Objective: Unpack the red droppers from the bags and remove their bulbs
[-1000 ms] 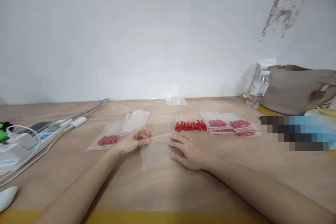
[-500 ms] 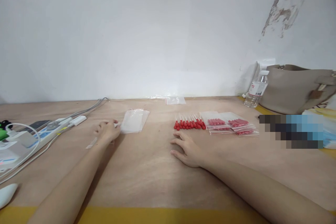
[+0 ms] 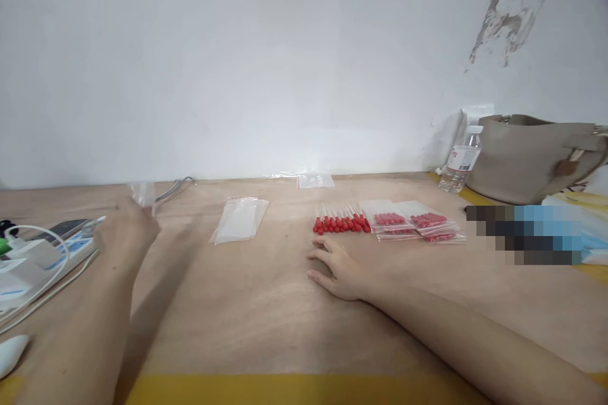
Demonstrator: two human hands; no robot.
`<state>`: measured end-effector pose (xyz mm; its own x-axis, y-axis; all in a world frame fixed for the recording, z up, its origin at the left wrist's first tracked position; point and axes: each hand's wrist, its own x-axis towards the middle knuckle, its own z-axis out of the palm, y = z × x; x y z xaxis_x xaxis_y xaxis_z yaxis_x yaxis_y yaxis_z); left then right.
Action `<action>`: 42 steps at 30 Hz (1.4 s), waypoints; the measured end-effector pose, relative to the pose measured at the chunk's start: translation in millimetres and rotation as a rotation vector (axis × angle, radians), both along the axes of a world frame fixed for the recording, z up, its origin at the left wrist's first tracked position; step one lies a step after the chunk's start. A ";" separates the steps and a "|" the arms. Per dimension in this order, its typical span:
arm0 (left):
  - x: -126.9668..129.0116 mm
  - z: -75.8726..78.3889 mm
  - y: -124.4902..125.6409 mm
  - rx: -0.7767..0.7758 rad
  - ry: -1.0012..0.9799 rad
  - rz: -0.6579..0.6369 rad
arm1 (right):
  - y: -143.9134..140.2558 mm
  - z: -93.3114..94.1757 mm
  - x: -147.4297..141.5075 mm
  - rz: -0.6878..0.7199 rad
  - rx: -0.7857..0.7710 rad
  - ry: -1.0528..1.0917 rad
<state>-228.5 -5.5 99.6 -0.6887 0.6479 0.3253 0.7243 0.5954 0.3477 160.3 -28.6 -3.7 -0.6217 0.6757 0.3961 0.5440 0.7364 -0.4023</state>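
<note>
At the left, my left hand (image 3: 126, 231), smeared by motion, is raised near the power strip. A clear plastic bag (image 3: 142, 193) stands up from its closed fingers. To its right a stack of clear zip bags (image 3: 241, 220) lies flat on the table. My right hand (image 3: 338, 271) rests on the table with its fingers apart and holds nothing. Just beyond its fingertips is a row of white sticks with red tips (image 3: 339, 223). Right of that row lie several zip bags with red-tipped pieces inside (image 3: 430, 221).
A power strip (image 3: 78, 243) with plugs and white cables runs along the left, near a white rounded object (image 3: 12, 354). One flat bag (image 3: 316, 181) lies by the wall. At the back right stand a water bottle (image 3: 460, 161) and a grey-beige handbag (image 3: 527, 161).
My left hand has moved left and up from beside the bag stack, lifting a clear bag off the table. My right hand stays in place.
</note>
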 end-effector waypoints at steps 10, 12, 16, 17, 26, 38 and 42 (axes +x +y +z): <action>191.4 -51.1 -3.3 -0.399 -0.783 -1.502 | 0.9 25.5 13.3 -0.038 0.274 0.288; 211.6 -54.0 0.2 -0.442 -0.619 -1.602 | 0.9 33.0 16.9 0.053 0.220 0.204; 221.7 -52.0 15.8 -0.420 -0.523 -1.607 | 4.3 31.3 24.4 0.171 0.056 0.096; 217.8 -51.6 19.0 -0.452 -0.545 -1.591 | 5.0 28.0 26.8 0.175 0.026 0.087; 176.1 -75.7 -11.2 -0.422 -0.865 -1.229 | -11.0 3.7 55.5 0.067 0.066 0.029; 232.4 -93.3 -10.4 0.011 -1.464 -0.985 | 0.1 10.3 34.8 0.099 0.094 0.048; 224.5 -91.2 -12.3 -0.111 -1.408 -1.032 | 8.5 2.2 32.4 0.060 -0.019 0.120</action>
<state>-4.0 -17.8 8.4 0.2909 0.9400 -0.1780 -0.0043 0.1874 0.9823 192.7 -20.1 -1.6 -0.6098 0.6468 0.4580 0.4462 0.7578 -0.4761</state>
